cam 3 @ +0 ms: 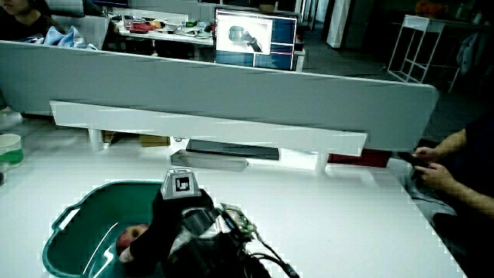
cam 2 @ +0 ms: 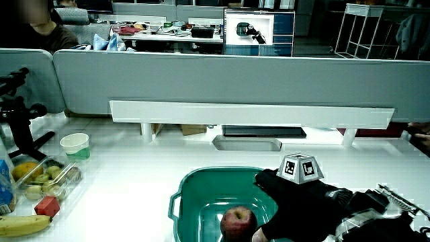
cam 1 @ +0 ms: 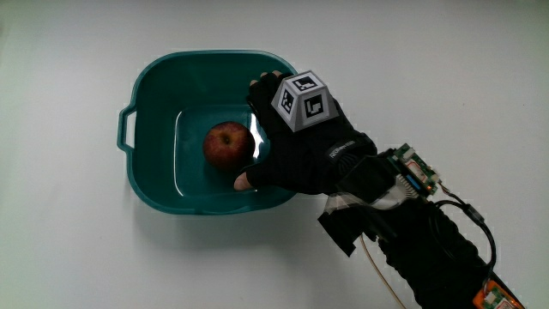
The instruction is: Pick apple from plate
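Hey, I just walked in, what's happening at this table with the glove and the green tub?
A gloved hand is reaching into a teal basin that holds a red apple. The hand sits right beside the apple, thumb near its lower edge, but the apple rests on the basin floor, not lifted. Whether the hand has closed on it cannot be told.

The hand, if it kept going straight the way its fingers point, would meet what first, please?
Most likely the apple: the hand reaches into the basin, fingers spread either side of the fruit, though depth is unclear.
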`<state>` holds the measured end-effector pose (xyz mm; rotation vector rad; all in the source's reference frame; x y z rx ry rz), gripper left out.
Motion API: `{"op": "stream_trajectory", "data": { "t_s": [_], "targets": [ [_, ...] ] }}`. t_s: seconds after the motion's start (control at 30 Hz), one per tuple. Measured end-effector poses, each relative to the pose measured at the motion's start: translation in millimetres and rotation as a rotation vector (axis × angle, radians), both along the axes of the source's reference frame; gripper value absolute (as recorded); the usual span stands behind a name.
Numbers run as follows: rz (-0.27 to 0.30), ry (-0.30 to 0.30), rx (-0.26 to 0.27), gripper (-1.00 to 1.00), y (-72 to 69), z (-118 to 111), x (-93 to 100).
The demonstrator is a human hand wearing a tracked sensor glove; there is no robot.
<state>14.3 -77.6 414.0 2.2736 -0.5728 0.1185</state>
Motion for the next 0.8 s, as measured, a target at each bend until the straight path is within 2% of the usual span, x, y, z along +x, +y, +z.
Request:
{"op": "stream_trajectory", "data": {
  "t_s": [0.03,0.1,0.13,0.17,0.3,0.47,0.5,0.53,0.6,0.67,0.77,0.8],
  "targets": [
    [0.003,0.008,0.018,0.00,-0.6,0.5,-2.2],
    [-0.007,-0.008,-0.014,0.00,-1.4,4.0,-6.5],
    [-0.010,0.007,-0.020,0.00,-1.9,8.3,-8.7],
    [-0.011,-0.011,-0.014,0.00,-1.6,7.0,-10.9],
    [-0.007,0.010,-0.045,0.00,-3.8,18.4,-16.3],
    [-0.006,-0.005,-0.068,0.00,-5.7,24.5,-20.5],
    [-0.006,-0.008,-0.086,0.00,-5.8,26.6,-21.2],
    [0.001,-0.003,-0.060,0.00,-5.7,25.7,-21.8],
    [-0.002,-0.027,-0.067,0.00,-4.9,26.7,-23.2],
    [0.003,-0.014,-0.066,0.00,-4.4,28.8,-24.5],
    [0.012,-0.042,-0.057,0.00,-4.3,30.4,-24.3],
    [0.013,-0.040,-0.068,0.00,-4.5,32.0,-24.0]
  ]
}}
